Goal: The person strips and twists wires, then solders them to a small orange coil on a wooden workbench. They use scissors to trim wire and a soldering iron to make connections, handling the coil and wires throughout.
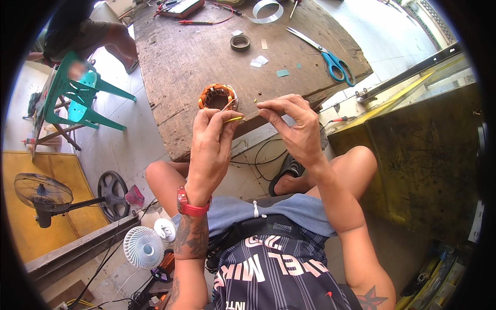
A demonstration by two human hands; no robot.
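Observation:
A motor stator (205, 94), a ring wound with orange copper coils and pale ties, stands on the near edge of the worn wooden table (181, 57). Just in front of it, my left hand (209, 137) is closed, pinching a thin yellow wire (234, 119) between thumb and fingers, its end pointing right. A pale lead runs from the stator down toward these fingers. My right hand (292, 121) is raised a short way to the right, thumb and forefinger pressed together. What they hold, if anything, is too small to make out. A tiny yellow-green bit shows by the fingertips.
Blue-handled scissors (336, 66), a dark tape roll (239, 43), paper scraps (282, 73), a white strip coil (267, 11) and a red test probe (192, 22) lie on the table. Left are a green chair (77, 98), another person's leg (118, 41) and fans (144, 247).

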